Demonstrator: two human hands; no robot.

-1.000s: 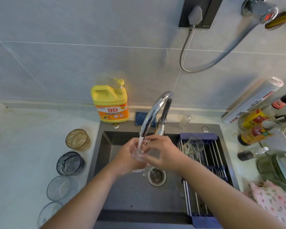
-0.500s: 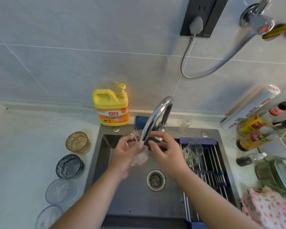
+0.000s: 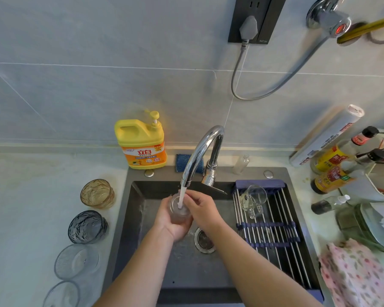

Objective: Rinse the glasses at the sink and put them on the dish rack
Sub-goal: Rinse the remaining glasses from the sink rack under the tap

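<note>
Risks, left first: the left forearm passed close by the glasses waiting on the desk (image 3: 31, 207); a careless swing could knock one. Left hand (image 3: 171, 222) had its grip wrapped round the held glass (image 3: 179, 212), over the sink (image 3: 133, 235) under the faucet (image 3: 200, 151) stream. Right hand (image 3: 203, 212) pinched its rim. Wet glass is likely slippery, so a slip would drop it onto steel. The stream could splash out. Dish rack (image 3: 275, 231) bars were round, so a badly set glass might roll.

Counts: four on the desk, namely amber glass (image 3: 97, 193), grey glass (image 3: 87, 227), clear ribbed glass (image 3: 77, 261) and cut-off clear glass (image 3: 61, 294). One in hand. One glass mug (image 3: 251, 197) on the rack.
</note>
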